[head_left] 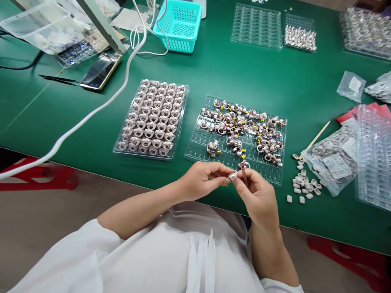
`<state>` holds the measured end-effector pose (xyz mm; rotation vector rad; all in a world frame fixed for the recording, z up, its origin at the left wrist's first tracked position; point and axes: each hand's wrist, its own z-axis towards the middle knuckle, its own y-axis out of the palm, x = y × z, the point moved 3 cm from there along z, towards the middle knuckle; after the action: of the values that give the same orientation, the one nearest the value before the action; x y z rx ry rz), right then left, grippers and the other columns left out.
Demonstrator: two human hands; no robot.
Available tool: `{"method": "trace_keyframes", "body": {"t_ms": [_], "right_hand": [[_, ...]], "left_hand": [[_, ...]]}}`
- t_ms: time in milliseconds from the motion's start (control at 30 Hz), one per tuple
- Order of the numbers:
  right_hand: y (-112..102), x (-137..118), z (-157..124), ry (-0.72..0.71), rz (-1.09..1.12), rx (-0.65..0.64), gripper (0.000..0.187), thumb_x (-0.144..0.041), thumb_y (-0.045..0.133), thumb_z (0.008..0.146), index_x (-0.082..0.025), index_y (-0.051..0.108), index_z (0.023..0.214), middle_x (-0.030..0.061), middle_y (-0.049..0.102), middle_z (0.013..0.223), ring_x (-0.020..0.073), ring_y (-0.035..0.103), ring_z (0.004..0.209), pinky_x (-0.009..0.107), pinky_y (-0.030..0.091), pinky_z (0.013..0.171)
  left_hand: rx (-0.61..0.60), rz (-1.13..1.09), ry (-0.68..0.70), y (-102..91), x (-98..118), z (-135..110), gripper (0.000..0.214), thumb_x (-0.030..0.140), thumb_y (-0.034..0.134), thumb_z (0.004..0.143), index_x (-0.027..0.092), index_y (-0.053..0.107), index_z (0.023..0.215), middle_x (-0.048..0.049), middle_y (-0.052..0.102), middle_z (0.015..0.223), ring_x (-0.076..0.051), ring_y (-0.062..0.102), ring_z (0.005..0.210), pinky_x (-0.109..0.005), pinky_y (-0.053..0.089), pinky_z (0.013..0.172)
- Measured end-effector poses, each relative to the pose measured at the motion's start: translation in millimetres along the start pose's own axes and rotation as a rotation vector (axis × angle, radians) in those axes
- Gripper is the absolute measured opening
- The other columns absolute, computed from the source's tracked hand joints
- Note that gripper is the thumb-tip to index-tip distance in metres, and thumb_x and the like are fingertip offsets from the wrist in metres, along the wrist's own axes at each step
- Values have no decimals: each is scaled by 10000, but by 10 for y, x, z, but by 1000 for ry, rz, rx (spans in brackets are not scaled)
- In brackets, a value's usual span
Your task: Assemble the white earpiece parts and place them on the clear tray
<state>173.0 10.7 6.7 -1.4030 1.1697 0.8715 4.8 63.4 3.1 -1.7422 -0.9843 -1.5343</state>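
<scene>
My left hand (pixel 203 179) pinches a small glossy, pale earbud-like part (pixel 233 176) between thumb and fingertips, above the table's near edge. My right hand (pixel 259 193) grips the same part from the other side. A thin brownish tool like tweezers (pixel 245 176) also sits in my right hand, its lower end hidden by the fingers. Just beyond my hands lies a clear ribbed tray (pixel 195 150) with many loose pale earbud parts (pixel 235 122) that have yellow tabs. To its left, another clear tray (pixel 180 148) holds rows of pale rounded shells (pixel 149 118).
At right are loose pale caps (pixel 305 185), a bag of caps (pixel 336 158), a wooden stick (pixel 316 138) and stacked clear trays (pixel 374 162). A white cable (pixel 91 114) crosses the left side near a phone (pixel 100 71). A turquoise basket (pixel 179 26) stands at the back.
</scene>
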Motion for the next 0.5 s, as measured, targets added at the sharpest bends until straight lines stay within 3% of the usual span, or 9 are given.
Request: {"method": "trace_keyframes", "body": {"t_ms": [200,500], "right_hand": [[15,-32,34,-12,4,18,144,-345,656,901,-207,697,890,13,639,799,125,530,659,234,431,578],[16,-78,92,-92,-61,-4,169,-338,629,921,-204,695,843,3,604,748,124,524,651,247,418,591]], "left_hand": [[92,214,139,-24,0,0,178,193,689,859,133,765,1009,-71,808,941,-160,760,784,-231,615,758],[102,172,100,-34,-44,10,164,263,691,866,146,743,968,-64,798,934,-172,759,800,-255,629,789]]}}
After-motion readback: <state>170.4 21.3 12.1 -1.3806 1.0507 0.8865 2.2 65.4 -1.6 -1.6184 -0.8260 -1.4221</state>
